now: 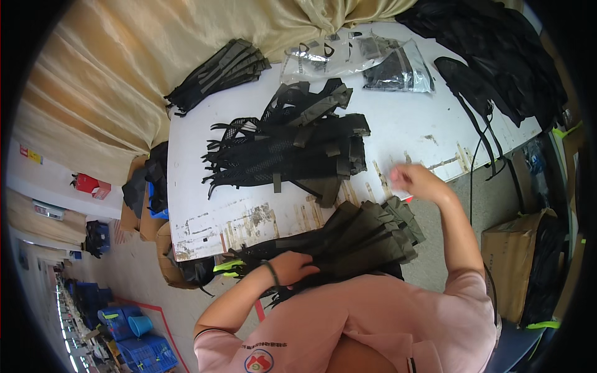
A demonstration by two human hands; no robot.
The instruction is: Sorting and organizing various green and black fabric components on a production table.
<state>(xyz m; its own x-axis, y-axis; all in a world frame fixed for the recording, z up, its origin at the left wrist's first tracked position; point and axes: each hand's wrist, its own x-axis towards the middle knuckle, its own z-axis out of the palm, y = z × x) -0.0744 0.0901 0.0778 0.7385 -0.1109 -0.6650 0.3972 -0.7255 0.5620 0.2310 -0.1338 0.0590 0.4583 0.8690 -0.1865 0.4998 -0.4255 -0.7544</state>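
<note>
A bundle of black and dark-olive fabric pieces (360, 239) lies fanned across my lap at the table's near edge. My left hand (293, 269) is closed over its left part, thumb and fingers pressed on the cloth. Above the bundle's right end, my right hand (413, 180) is over the table's near edge with its fingers curled. Motion smears its fingertips, so whether they hold anything is unclear. A small red item (407, 199) shows just below it. Further in, a loose pile of similar black mesh-and-fabric pieces (280, 152) is spread on the white table (398, 124).
Another fabric stack (217, 74) lies at the far left. Clear plastic bags (398, 65) sit at the back, and a big black heap with straps (491, 56) covers the far right. Cardboard boxes (513, 267) stand right of me; blue crates (146, 354) are on the floor left.
</note>
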